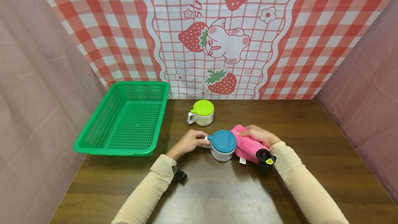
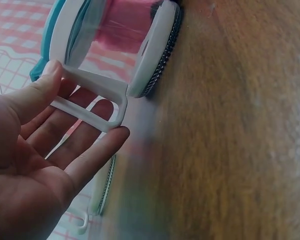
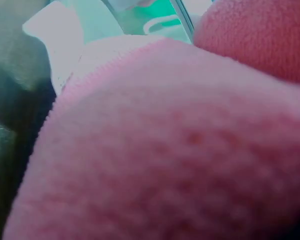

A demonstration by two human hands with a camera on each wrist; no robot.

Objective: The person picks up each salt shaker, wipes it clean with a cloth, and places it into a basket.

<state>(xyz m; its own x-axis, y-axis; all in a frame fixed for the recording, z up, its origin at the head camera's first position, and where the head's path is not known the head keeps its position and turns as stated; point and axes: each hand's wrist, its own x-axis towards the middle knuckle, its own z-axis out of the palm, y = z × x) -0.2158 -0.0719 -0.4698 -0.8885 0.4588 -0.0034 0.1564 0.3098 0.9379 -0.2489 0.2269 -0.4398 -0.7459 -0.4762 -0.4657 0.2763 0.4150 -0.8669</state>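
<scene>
A clear jar with a blue lid (image 1: 224,141) and a white side handle (image 2: 102,85) stands upright, or nearly so, in front of the person. The left hand (image 1: 189,142) holds that handle between thumb and fingers. On the jar's right side, the right hand (image 1: 261,134) grips a pink fuzzy cloth (image 1: 247,148) with a small white tag. The cloth touches the jar's wall; its pink shows through the clear side in the left wrist view. Close up, the cloth (image 3: 165,140) fills most of the right wrist view and hides the right fingers.
A similar jar with a lime-green lid (image 1: 203,108) stands behind, its handle pointing left. To the left lies a green plastic basket (image 1: 158,120) with slotted walls. A checked strawberry-print cloth (image 1: 211,78) hangs at the table's (image 1: 335,168) back edge, with pink curtains (image 1: 367,89) at the sides.
</scene>
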